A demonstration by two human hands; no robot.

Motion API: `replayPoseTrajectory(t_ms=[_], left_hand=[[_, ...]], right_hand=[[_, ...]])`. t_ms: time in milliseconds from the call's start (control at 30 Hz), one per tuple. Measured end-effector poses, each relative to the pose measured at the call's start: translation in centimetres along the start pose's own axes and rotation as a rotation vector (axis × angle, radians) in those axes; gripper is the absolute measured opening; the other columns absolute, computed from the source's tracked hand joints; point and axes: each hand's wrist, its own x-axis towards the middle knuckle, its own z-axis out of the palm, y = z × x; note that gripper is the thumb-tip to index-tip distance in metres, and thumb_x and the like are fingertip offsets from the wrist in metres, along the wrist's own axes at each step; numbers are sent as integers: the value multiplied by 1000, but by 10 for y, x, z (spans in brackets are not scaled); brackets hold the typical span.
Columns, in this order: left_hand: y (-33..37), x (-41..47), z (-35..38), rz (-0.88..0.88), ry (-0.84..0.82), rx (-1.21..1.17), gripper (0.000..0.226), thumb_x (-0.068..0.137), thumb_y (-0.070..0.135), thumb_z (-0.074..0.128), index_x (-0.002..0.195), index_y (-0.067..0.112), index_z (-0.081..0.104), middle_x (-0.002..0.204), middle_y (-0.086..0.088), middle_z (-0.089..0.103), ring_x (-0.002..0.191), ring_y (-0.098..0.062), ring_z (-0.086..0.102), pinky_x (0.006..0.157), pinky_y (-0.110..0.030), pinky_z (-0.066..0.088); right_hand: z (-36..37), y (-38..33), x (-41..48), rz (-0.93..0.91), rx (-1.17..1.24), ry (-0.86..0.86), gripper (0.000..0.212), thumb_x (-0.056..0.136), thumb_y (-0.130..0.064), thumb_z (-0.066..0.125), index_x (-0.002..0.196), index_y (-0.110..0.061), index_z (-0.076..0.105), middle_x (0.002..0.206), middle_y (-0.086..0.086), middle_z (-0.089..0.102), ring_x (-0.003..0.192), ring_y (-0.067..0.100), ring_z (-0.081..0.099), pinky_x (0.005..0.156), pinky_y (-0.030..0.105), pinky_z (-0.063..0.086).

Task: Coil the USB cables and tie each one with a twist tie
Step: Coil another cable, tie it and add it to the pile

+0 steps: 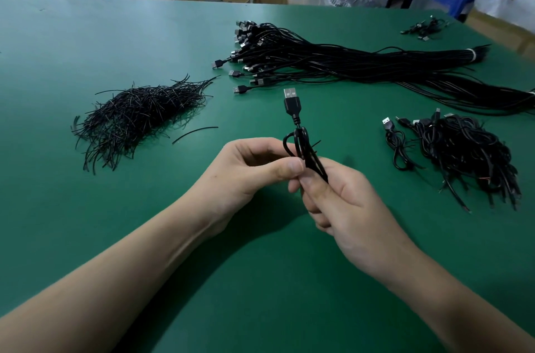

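Observation:
A coiled black USB cable (301,144) stands upright above the green table (260,280), its plug (291,104) pointing up. My right hand (344,208) grips the coil's lower part. My left hand (254,170) pinches the coil near its top between thumb and fingers; a thin black twist tie (316,144) sticks out at the pinch. The coil's lower loops are hidden in my right fist.
A heap of black twist ties (136,118) lies at the left, one loose tie (195,133) beside it. A long bundle of uncoiled USB cables (347,63) stretches across the back. Tied coils (463,153) pile up at the right. Another small cable cluster (425,28) lies far back right.

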Motion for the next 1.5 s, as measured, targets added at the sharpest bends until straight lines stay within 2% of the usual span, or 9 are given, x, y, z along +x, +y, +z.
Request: replayPoseTrajectory(t_ms=[100, 233, 433, 567, 800, 900, 1033, 1200, 1500], left_hand=[[3, 0, -4, 14, -23, 86, 32, 79, 19, 78, 101, -4, 74, 86, -29, 68, 65, -11, 63, 76, -19, 51], [1, -3, -1, -20, -53, 66, 33, 84, 8, 70, 115, -3, 69, 86, 6, 76, 69, -4, 65, 75, -16, 51], [-2, -6, 15, -59, 34, -26, 25, 82, 15, 72, 106, 10, 78, 100, -5, 77, 87, -15, 64, 80, -23, 54], [-6, -8, 27, -89, 83, -11, 26, 83, 22, 73, 108, 15, 79, 100, 2, 77, 95, -7, 66, 89, -21, 50], [0, -8, 23, -57, 105, 41, 18, 87, 23, 70, 101, 15, 77, 98, 0, 74, 100, -14, 66, 105, -38, 46], [1, -7, 23, -39, 99, 66, 18, 88, 21, 68, 101, 9, 73, 93, -1, 71, 89, -15, 66, 93, -31, 49], [2, -7, 23, -40, 78, 47, 18, 92, 20, 66, 101, 4, 68, 82, -13, 69, 65, -26, 60, 75, -32, 50], [3, -7, 19, -12, 116, 60, 14, 91, 21, 69, 99, 10, 74, 93, 0, 74, 89, -11, 67, 91, -25, 52], [4, -7, 17, -81, 44, 62, 17, 90, 24, 67, 101, 13, 75, 91, -3, 74, 87, -16, 62, 88, -32, 50]], right_hand=[[-1, -1, -1, -11, -76, -38, 27, 102, -46, 40, 90, -29, 58, 61, -14, 37, 54, 10, 29, 49, 24, 27], [-1, -3, -3, 12, -175, -64, 25, 101, -44, 38, 92, -30, 56, 62, -14, 42, 56, 7, 34, 53, 30, 31], [-4, -10, -3, 16, -427, -4, 18, 98, -42, 32, 88, -44, 47, 74, -29, 56, 67, 0, 51, 60, 19, 35], [-4, -10, -4, 46, -572, 50, 22, 105, -29, 36, 86, -29, 47, 74, -10, 57, 69, 11, 54, 66, 42, 47], [-1, -9, 0, 80, -228, 6, 20, 93, -37, 38, 87, -38, 57, 66, -16, 56, 59, 7, 47, 57, 28, 41], [-3, -4, 3, 150, -37, -7, 20, 88, -32, 38, 83, -22, 55, 62, -12, 39, 59, 10, 32, 58, 43, 29], [-9, -5, 6, 148, 103, -63, 31, 92, -28, 35, 89, -14, 63, 77, 4, 70, 61, 19, 57, 60, 33, 46], [-21, -1, 6, 23, -175, 197, 21, 100, -35, 52, 104, -28, 71, 96, -6, 75, 89, 13, 72, 84, 39, 57], [-22, -4, 5, -144, -132, 280, 10, 93, -15, 70, 91, -24, 70, 78, -2, 71, 73, 15, 70, 69, 34, 60]])
